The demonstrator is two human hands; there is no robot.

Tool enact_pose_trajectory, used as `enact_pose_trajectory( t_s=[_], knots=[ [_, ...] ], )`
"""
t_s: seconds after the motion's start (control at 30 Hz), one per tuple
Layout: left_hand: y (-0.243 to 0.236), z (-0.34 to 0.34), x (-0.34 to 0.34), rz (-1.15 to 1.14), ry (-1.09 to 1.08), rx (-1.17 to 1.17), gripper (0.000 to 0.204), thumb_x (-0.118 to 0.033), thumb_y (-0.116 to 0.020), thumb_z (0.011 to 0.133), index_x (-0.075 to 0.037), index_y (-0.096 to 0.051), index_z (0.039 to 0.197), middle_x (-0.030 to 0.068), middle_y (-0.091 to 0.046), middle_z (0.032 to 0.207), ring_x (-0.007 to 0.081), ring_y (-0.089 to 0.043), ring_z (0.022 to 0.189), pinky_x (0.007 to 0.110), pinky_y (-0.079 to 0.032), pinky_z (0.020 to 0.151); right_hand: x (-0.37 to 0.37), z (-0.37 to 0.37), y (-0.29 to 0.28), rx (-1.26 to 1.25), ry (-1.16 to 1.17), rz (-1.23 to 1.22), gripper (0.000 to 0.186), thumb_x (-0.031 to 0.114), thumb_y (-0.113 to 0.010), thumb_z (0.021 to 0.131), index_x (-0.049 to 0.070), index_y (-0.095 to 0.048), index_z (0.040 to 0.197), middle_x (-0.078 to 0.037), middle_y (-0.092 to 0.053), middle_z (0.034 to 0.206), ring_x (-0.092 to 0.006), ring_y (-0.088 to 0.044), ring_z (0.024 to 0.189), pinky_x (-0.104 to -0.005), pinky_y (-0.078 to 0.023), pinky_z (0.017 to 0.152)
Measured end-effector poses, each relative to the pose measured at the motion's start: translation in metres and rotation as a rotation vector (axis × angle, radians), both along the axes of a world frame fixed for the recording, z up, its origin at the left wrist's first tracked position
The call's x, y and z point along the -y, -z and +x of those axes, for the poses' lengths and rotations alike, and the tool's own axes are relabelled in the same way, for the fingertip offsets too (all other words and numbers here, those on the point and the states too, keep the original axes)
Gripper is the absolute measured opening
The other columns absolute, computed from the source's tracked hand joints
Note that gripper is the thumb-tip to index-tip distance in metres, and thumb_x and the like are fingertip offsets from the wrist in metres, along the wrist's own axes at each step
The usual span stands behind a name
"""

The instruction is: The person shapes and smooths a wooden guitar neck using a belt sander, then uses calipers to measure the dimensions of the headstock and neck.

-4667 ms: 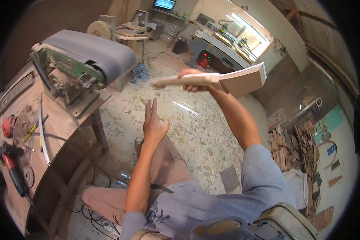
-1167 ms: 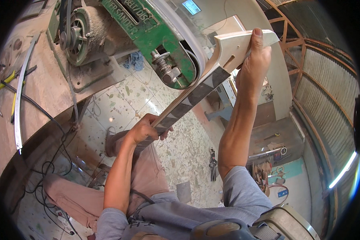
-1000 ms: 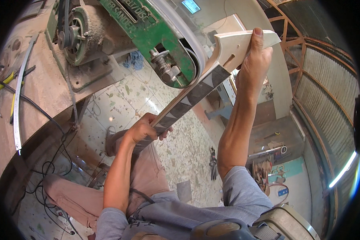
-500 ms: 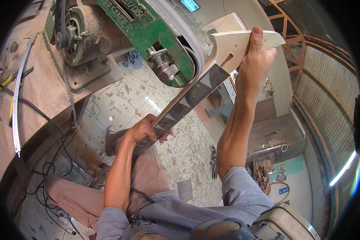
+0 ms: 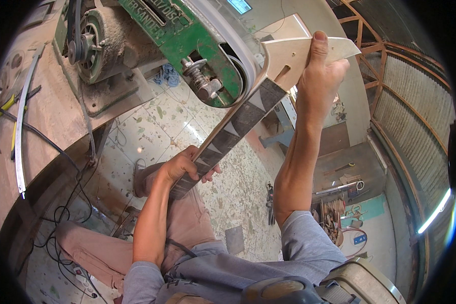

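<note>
Mid-frame, I saw the left hand (image 5: 180, 166) wrapped around a guitar neck (image 5: 238, 121), the right hand (image 5: 320, 81) gripping its headstock (image 5: 281, 55), upper right. Sanding its edge at the green sanding machine (image 5: 197, 55) seemed in hand; next called for steady pressure, I judged.

room opens right of the guitar neck (image 5: 239, 123); the sander (image 5: 183, 48) blocks its upper left.

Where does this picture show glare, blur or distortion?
Head view: the thin white light strip at right glares, fringed blue; same view, the pale speckled tile floor carries a reflection, the grey corrugated sheeting bows near the rim, and the long dark-faced wooden neck looks fairly sharp.
</note>
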State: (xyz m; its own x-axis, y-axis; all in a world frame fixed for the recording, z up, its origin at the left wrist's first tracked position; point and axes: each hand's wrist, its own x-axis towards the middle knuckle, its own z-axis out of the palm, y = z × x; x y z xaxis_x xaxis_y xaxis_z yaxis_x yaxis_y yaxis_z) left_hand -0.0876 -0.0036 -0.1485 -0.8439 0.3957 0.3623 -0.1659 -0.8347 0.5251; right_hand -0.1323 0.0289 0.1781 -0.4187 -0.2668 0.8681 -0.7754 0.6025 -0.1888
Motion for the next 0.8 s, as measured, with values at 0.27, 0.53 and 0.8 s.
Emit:
enact_pose_trajectory(
  t_s=[0.27,0.53,0.8],
  knots=[
    [0.009,-0.004,-0.007,0.056,0.063,0.006,0.104,-0.002,-0.06,0.038,0.005,-0.048,0.141,0.0312,-0.068,0.104,0.0338,-0.065,0.07,0.056,-0.06,0.083,-0.004,-0.003,0.003,-0.048,0.039,-0.019,0.075,0.053,-0.068,0.098,-0.013,-0.04,0.12,-0.03,-0.061,0.113,-0.0363,-0.065,0.109,-0.0423,-0.052,0.096],
    [0.019,-0.012,-0.005,-0.006,0.041,-0.054,0.093,-0.003,-0.061,0.04,0.006,-0.054,0.131,0.0258,-0.07,0.1,0.0316,-0.066,0.073,0.05,-0.059,0.081,0.0,0.005,0.008,-0.013,-0.046,-0.053,0.072,0.049,-0.069,0.099,-0.012,-0.038,0.12,-0.032,-0.063,0.111,-0.0368,-0.068,0.102,-0.0429,-0.054,0.091],
    [-0.065,0.051,-0.004,-0.898,-1.175,-0.025,0.033,-0.002,-0.06,0.066,0.004,-0.06,0.098,0.0176,-0.066,0.088,0.0389,-0.065,0.083,0.045,-0.051,0.076,-0.023,-0.012,-0.045,0.634,-0.775,-0.164,0.062,0.056,-0.049,0.105,-0.001,-0.056,0.129,-0.014,-0.072,0.095,-0.0145,-0.068,0.078,-0.0277,-0.057,0.067]
  ],
)
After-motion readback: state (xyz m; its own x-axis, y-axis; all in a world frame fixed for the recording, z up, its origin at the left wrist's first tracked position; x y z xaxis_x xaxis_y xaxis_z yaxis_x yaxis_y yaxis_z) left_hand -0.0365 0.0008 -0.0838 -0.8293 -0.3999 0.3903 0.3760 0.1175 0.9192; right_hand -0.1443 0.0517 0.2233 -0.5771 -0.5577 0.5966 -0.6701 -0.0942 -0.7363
